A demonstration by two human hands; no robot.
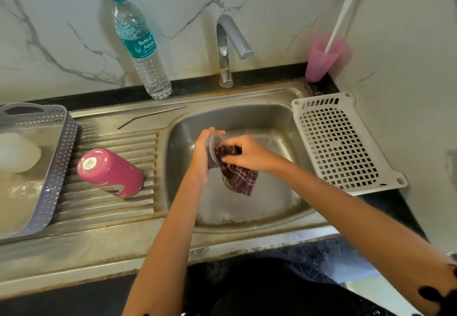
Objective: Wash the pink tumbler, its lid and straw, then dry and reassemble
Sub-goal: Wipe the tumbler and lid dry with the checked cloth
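Standing inverted on the drainboard (118,142), tumbler (110,172) beside straw (150,117).

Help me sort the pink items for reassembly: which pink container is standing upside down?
The pink tumbler on the ribbed drainboard, base up. The paler pink cup in the back corner stands mouth up, holding a white-handled utensil.

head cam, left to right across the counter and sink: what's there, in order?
Grey basket → pink tumbler, upside down on the drainboard → water bottle → left hand holding the lid → right hand with the cloth → white basket.
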